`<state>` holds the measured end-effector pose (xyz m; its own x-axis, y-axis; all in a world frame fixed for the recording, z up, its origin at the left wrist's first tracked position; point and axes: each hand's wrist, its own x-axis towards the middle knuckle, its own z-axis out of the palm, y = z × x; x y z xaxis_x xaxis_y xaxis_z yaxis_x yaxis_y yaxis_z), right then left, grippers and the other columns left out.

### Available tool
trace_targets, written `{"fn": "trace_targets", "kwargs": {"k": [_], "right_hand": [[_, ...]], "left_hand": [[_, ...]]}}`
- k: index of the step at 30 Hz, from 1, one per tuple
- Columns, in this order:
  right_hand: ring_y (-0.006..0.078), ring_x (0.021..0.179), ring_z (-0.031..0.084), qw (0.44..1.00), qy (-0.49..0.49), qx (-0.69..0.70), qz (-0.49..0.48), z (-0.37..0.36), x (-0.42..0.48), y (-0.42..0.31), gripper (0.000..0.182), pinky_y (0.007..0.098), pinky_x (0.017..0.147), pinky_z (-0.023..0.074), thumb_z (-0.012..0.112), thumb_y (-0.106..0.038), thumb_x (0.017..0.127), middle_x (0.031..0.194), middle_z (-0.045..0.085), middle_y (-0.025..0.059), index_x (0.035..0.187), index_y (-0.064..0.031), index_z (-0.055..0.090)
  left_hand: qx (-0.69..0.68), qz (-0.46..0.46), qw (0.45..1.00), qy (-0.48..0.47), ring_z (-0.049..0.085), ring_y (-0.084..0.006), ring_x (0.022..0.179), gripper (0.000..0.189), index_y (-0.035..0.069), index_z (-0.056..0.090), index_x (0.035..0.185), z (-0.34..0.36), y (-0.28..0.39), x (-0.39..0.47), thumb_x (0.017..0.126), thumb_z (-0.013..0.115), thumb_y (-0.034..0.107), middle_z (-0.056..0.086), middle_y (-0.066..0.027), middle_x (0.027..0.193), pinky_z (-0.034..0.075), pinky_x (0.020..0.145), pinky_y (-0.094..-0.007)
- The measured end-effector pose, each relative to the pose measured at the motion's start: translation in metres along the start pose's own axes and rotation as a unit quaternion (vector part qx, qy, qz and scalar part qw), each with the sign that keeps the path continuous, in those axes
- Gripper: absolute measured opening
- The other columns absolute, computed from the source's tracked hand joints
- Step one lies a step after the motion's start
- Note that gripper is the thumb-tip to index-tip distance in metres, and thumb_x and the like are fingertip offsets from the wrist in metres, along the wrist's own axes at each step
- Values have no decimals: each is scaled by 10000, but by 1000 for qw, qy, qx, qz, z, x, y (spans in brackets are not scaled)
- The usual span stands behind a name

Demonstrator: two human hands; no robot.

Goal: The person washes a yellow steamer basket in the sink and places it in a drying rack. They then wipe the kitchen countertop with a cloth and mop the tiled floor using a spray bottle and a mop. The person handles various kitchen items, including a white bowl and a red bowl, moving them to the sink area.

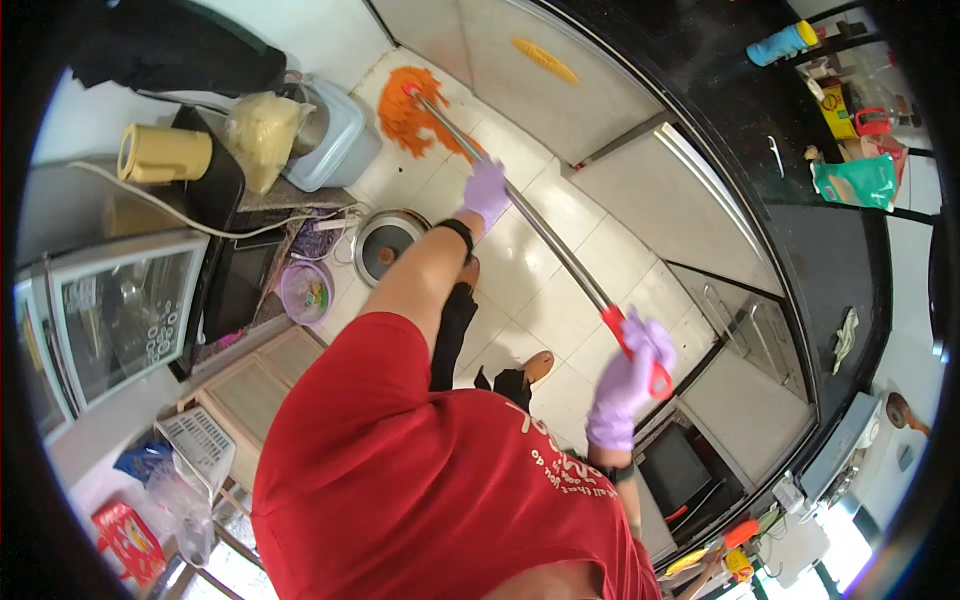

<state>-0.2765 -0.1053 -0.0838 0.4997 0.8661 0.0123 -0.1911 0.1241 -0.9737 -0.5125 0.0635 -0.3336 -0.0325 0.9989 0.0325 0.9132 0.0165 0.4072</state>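
A mop with an orange fringed head (pixel 411 112) lies across the tiled floor, its metal pole (pixel 555 244) running diagonally toward me. My left hand (pixel 486 193), in a purple glove, is closed around the middle of the pole. At the near end, my right hand (pixel 634 367), also gloved in purple, grips the red plastic handle (pixel 616 326), whose looped tip sticks out past the fingers. The fringe is spread flat on the white floor tiles (pixel 517 289), close to the far cabinet. My feet stand on the tiles below the pole.
Left of me are a round lidded pot (pixel 386 244), a purple bin (pixel 306 292) with litter inside, and a blue-grey plastic tub (pixel 349 142). A white cable (pixel 247 231) hangs nearby. Along the right run pale cabinets (pixel 667 202) under a black countertop (pixel 720 90).
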Motion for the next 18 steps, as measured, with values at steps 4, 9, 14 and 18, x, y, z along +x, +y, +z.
{"fn": "trace_targets", "kwargs": {"k": [4,9,14,18], "right_hand": [[276,1018,582,986,-157,24,41,64,20,48,270,500,1057,313,555,-81,864,1010,629,116,1120,-26,488],[265,1019,576,996,-43,40,71,28,14,22,240,502,1043,328,571,-98,858,1028,604,117,1082,-29,519],[263,975,572,997,21,-53,44,-69,-14,-67,297,518,1025,320,602,-239,839,954,587,91,1045,-35,541],[224,842,531,995,45,-87,-4,-119,-39,-149,276,466,952,359,606,-279,809,819,511,56,946,-46,551]], "left_hand": [[-20,-7,999,29,472,-420,1083,371,1,493,1096,-8,-68,53,774,598,151,428,-265,1221,433,920,-447],[68,138,987,-50,488,-390,1054,283,8,572,956,-5,-46,49,739,624,182,522,-233,1093,391,956,-473],[-8,229,929,-289,552,-344,961,167,28,615,815,-33,82,-7,710,630,157,610,-177,882,372,976,-448],[-77,308,889,-331,581,-323,770,131,45,630,801,-30,158,-70,698,628,126,626,-146,769,419,890,-427]]}}
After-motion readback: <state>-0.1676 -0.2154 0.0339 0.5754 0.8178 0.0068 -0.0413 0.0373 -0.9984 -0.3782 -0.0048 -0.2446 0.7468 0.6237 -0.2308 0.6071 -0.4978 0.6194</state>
